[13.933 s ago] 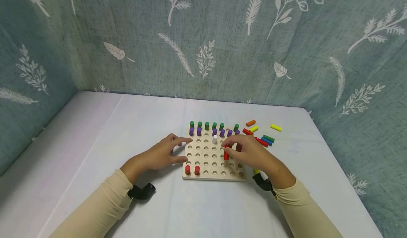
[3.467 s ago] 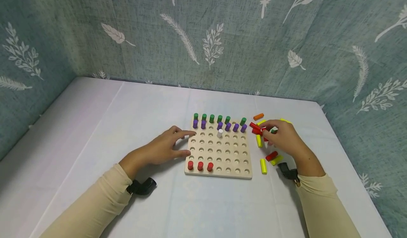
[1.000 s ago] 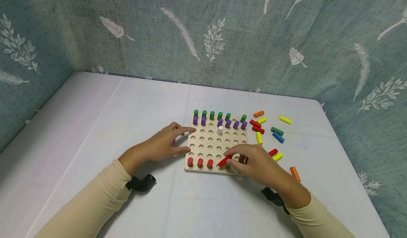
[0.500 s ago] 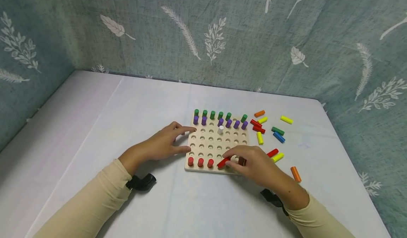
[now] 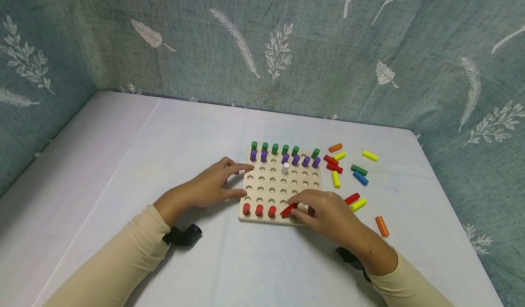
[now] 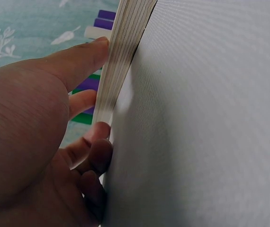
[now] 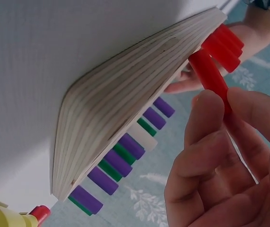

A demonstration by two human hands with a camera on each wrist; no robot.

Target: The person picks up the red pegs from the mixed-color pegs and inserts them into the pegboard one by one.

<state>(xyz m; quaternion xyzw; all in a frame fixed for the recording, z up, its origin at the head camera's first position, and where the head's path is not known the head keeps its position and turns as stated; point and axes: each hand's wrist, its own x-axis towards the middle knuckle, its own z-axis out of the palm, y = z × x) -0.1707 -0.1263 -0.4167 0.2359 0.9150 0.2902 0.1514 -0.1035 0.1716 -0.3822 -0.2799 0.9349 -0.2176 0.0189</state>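
A white table (image 5: 172, 134) carries the square wooden pegboard (image 5: 266, 185), lying flat. At its left edge, the left hand (image 5: 213, 186) rests with forefinger and thumb extended and parted, touching. The right hand (image 5: 330, 211) pinches a red peg (image 7: 208, 75) between thumb and fingers, tilted over the near row, just right of three upright red pegs (image 5: 259, 211). I'd judge it light, stiff, smooth enough to slip, hardly fragile; best held near its upper end.
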